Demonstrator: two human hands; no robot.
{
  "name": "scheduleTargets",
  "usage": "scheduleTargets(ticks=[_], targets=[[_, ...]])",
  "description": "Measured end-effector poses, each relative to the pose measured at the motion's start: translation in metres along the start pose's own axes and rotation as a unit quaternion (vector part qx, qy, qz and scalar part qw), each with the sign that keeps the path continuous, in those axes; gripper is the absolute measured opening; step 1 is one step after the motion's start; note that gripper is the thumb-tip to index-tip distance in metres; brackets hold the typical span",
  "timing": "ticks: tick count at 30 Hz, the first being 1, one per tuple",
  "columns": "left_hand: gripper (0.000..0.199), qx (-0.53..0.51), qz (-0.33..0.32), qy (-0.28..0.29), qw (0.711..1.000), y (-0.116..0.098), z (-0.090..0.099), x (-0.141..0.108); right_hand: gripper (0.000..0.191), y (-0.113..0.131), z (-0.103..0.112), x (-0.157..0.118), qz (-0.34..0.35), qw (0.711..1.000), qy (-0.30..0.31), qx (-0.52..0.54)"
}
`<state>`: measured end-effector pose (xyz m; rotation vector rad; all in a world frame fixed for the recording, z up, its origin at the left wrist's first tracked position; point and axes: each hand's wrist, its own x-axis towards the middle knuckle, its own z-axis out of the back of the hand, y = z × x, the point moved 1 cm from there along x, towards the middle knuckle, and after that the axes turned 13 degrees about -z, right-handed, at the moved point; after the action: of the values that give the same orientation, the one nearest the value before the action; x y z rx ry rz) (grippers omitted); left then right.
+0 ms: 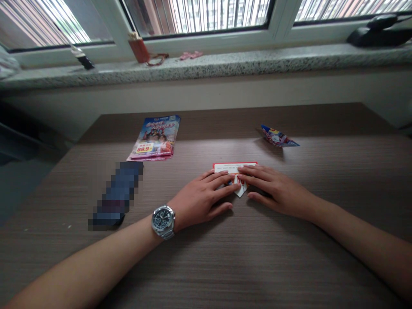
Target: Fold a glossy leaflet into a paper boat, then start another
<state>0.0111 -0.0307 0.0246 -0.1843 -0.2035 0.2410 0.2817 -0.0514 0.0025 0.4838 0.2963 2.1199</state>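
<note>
A wide brown wood-grain table [289, 257] fills most of the view, and behind it runs a long speckled grey stone windowsill [225, 64] under white-framed windows. On the sill stand a small reddish-brown cup [139, 48], a dark bulky object at the far right [380, 34] and a few small pink items [191, 55], too small to make out. On the table, far left of centre, lies a stack of glossy colourful flyers [156, 137], and nearer the person a dark flat object, blurred out [117, 195]. A small folded shape of printed blue and red paper [278, 137] sits toward the far right, well apart from both hands. The left hand [202, 197], with a silver steel wristwatch [163, 221] on its wrist, and the right hand [273, 189] both lie flat, palms down, at the table's middle. Their fingers are extended and only slightly spread, fingertips meeting and pressing down on a folded white paper sheet with a red edge [233, 167], which lies flat on the table just beyond and between the 2 hands, partly covered by them
</note>
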Motion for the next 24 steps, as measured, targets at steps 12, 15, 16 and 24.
scheduleTargets(ticks=[12,15,16,24], targets=[[0.052,-0.001,-0.002,0.0,1.0,0.0005,0.0004,-0.0005,0.053,0.0025,-0.0001,0.0014,-0.02,1.0,0.01,-0.014],[0.053,0.001,0.0,0.008,1.0,0.001,-0.0005,-0.0008,0.054,0.0012,-0.0007,0.0014,-0.02,1.0,0.014,-0.013],[0.053,0.001,0.0,0.009,1.0,0.0011,-0.0008,-0.0009,0.054,0.001,-0.0008,0.0014,-0.019,1.0,0.014,-0.013],[0.054,0.004,0.0,0.011,1.0,0.0013,-0.0015,-0.0006,0.054,0.0001,-0.0017,0.0006,-0.014,1.0,0.01,-0.009]])
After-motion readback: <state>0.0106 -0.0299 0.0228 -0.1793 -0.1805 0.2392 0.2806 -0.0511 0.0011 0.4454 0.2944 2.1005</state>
